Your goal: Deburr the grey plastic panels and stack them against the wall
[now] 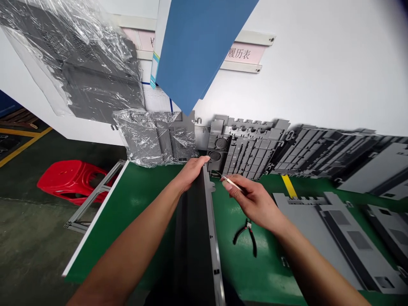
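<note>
Left hand: the left hand (191,170) lies over the far end of the long grey panel (197,238), fingers curled round its top edge and the thumb pointing toward the wall, so it grips the panel there.
Right hand: the right hand (255,202) is closed narrowly, pinching a thin pale tool (230,182) between thumb and fingertips.
Tool: it sticks out to the left of the right hand, with its tip close to the panel's far end and just beside the left hand's thumb; whether the tip touches the panel cannot be told.
Panel: it stands on edge on the green worktop (143,199) and runs from the lower frame edge up between both forearms, the left hand on it and the right hand just to its right.
Pliers: small black-handled pliers (247,236) lie on the worktop, near the right wrist, untouched.
Beyond the hands: a ribbed grey housing (245,148) leans against the white wall just past both hands, and a plastic-wrapped part (153,136) stands to its left.
Right side: flat grey panels (338,229) lie on the worktop, well apart from the right hand, beside a yellow strip (289,186).
Floor: a red stool (72,178) lies left of the worktop.
</note>
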A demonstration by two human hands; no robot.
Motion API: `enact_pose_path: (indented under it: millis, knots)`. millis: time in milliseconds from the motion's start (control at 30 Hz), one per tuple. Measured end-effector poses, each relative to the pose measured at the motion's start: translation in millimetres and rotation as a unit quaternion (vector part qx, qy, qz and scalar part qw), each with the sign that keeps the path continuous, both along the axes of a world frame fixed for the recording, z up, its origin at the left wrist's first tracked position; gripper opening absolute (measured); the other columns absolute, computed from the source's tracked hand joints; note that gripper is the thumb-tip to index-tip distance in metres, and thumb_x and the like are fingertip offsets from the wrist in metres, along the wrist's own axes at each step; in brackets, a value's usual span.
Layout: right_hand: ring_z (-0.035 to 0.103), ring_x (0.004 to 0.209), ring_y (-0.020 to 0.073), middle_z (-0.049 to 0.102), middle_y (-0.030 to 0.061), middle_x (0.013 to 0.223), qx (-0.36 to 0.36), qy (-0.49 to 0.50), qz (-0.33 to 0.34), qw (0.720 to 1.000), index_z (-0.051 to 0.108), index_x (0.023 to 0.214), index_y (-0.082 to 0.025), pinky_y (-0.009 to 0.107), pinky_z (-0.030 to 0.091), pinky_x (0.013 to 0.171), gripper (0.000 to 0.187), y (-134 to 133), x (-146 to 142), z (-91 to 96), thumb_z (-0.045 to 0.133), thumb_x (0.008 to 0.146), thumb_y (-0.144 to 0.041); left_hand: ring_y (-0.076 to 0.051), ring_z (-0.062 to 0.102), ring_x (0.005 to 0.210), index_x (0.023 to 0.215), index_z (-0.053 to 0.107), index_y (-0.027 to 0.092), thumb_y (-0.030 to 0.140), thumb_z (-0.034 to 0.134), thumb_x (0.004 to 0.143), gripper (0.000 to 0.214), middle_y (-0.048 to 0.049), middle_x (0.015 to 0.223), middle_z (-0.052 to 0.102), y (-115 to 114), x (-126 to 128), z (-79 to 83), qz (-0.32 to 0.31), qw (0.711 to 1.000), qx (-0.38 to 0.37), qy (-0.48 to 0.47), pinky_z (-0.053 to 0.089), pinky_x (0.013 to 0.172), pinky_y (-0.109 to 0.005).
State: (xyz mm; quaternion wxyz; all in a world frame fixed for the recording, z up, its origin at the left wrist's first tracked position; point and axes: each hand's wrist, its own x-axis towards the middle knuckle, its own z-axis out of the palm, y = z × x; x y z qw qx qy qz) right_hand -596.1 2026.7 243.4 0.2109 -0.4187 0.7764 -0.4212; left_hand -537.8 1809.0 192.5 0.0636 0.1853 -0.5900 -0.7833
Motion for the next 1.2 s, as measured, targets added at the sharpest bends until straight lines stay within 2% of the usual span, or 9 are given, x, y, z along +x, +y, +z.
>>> enact_pose_path:
  millis: [133, 300, 600, 767, 833, 933, 1000, 1100, 1200]
  knots:
    - [0.069, 0.091, 0.0197, 0.075, 0.0024, 0.102, 0.079, 0.139, 0.012, 0.987, 0.075, 0.111, -0.03, 0.031, 0.05, 0.08, 0.04, -0.7, 2.4, -0.6, 0.045, 0.107, -0.056, -0.012, 0.043, 0.053, 0.061, 0.049, 0.022, 0.069, 0.063, 0.086, 0.056, 0.0028, 0.056, 0.048, -0.3, -3.6, -5.7, 0.038, 0.999, 0.0, 0.003, 0.036, 0.054, -0.026]
    - [0.072, 0.087, 0.0185, 0.078, 0.0023, 0.103, 0.089, 0.238, 0.004, 0.967, 0.079, 0.11, -0.033, 0.029, 0.049, 0.075, 0.04, -6.1, -4.4, -12.8, 0.049, 0.105, -0.058, -0.014, 0.048, 0.058, 0.065, 0.054, 0.022, 0.073, 0.069, 0.079, 0.055, 0.0024, 0.056, 0.05, -1.5, -6.4, -12.9, 0.08, 0.997, 0.011, -0.009, 0.04, 0.059, -0.026]
    - [0.073, 0.086, 0.0199, 0.08, 0.0029, 0.101, 0.101, 0.268, 0.025, 0.958, 0.081, 0.11, -0.034, 0.03, 0.046, 0.07, 0.04, -10.7, -14.9, -7.9, 0.05, 0.104, -0.059, -0.016, 0.055, 0.069, 0.075, 0.067, 0.019, 0.06, 0.075, 0.078, 0.042, -0.0001, 0.063, 0.062, -0.7, -9.2, -16.2, 0.109, 0.994, 0.006, -0.017, 0.043, 0.07, -0.027]
    - [0.073, 0.088, 0.019, 0.08, 0.0021, 0.103, 0.095, 0.277, 0.02, 0.956, 0.081, 0.11, -0.035, 0.03, 0.044, 0.069, 0.039, -11.7, -16.4, -10.4, 0.052, 0.103, -0.06, -0.016, 0.055, 0.067, 0.073, 0.066, 0.019, 0.058, 0.078, 0.076, 0.041, -0.0007, 0.062, 0.062, -1.0, -10.5, -17.8, 0.11, 0.994, 0.025, -0.014, 0.044, 0.07, -0.028]
    - [0.073, 0.089, 0.0195, 0.081, 0.0029, 0.101, 0.082, 0.299, -0.012, 0.951, 0.081, 0.11, -0.033, 0.03, 0.042, 0.067, 0.04, -12.1, -18.6, -15.3, 0.053, 0.103, -0.06, -0.014, 0.052, 0.063, 0.071, 0.064, 0.019, 0.06, 0.08, 0.074, 0.044, 0.0002, 0.062, 0.06, -2.5, -9.6, -17.8, 0.099, 0.994, 0.048, -0.008, 0.044, 0.067, -0.028]
    - [0.073, 0.09, 0.0217, 0.081, 0.0044, 0.1, 0.058, 0.316, -0.113, 0.94, 0.082, 0.11, -0.029, 0.031, 0.04, 0.065, 0.043, -12.7, -24.4, -21.4, 0.053, 0.103, -0.06, -0.012, 0.05, 0.059, 0.069, 0.06, 0.019, 0.063, 0.081, 0.073, 0.049, 0.0012, 0.063, 0.059, -5.3, -7.1, -16.9, 0.078, 0.993, 0.083, -0.006, 0.043, 0.062, -0.028]
    - [0.073, 0.093, 0.0231, 0.081, 0.0049, 0.105, 0.03, 0.266, -0.139, 0.953, 0.082, 0.108, -0.027, 0.031, 0.044, 0.069, 0.043, -12.9, -26.6, -21.5, 0.054, 0.103, -0.059, -0.012, 0.051, 0.058, 0.069, 0.059, 0.018, 0.063, 0.081, 0.073, 0.05, 0.0014, 0.064, 0.059, -6.7, -5.8, -16.4, 0.075, 0.992, 0.097, -0.011, 0.044, 0.06, -0.028]
    - [0.073, 0.097, 0.0237, 0.08, 0.0044, 0.111, 0.013, 0.17, -0.061, 0.984, 0.081, 0.109, -0.028, 0.032, 0.049, 0.077, 0.04, -13.1, -23.9, -15.4, 0.055, 0.102, -0.058, -0.011, 0.05, 0.058, 0.071, 0.061, 0.018, 0.062, 0.083, 0.072, 0.049, 0.0023, 0.064, 0.058, -6.7, -5.2, -16.3, 0.083, 0.991, 0.103, -0.006, 0.042, 0.059, -0.027]
    - [0.071, 0.09, 0.0217, 0.079, 0.0045, 0.11, 0.04, 0.156, 0.014, 0.987, 0.081, 0.109, -0.029, 0.032, 0.048, 0.075, 0.039, -13.6, -19.0, -8.3, 0.055, 0.102, -0.057, -0.01, 0.047, 0.057, 0.07, 0.061, 0.018, 0.06, 0.084, 0.073, 0.048, 0.0033, 0.063, 0.056, -5.3, -5.7, -16.5, 0.089, 0.991, 0.097, 0.003, 0.041, 0.059, -0.025]
